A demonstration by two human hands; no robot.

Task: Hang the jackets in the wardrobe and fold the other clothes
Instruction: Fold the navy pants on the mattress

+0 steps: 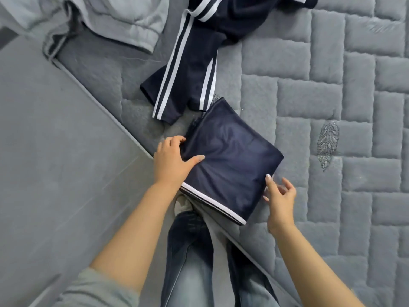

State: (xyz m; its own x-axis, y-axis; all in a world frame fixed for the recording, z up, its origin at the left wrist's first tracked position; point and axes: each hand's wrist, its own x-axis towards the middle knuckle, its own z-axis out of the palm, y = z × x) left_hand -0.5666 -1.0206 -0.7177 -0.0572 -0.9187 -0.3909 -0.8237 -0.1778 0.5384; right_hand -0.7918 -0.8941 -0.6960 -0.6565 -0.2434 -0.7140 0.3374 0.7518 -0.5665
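While the folded navy garment [230,160] lies square on the grey quilted mattress [332,89], near its edge, I read both hands as being at its sides. My left hand [171,163] grips the garment's left edge: the thumb lies flat on top of the cloth, and the fingers [177,139] curl round the edge, their tips tucked out of sight beneath the fold. My right hand [281,196] sits at the opposite corner with its fingers spread and loosely bent; only the index fingertip touches the cloth, and the hand holds nothing.

A white band [212,201] runs along the garment's near edge, between the two wrists. Just beyond the left fingers, a second navy garment with white stripes [188,69] lies unfolded and rumpled on the mattress, its near hem just short of the folded piece's far corner. Further beyond it, up and to the left, a light grey garment [115,21] lies crumpled. Below the wrists I see jeans [190,262] and a pale shoe [182,204] on the grey floor [55,162] beside the mattress.
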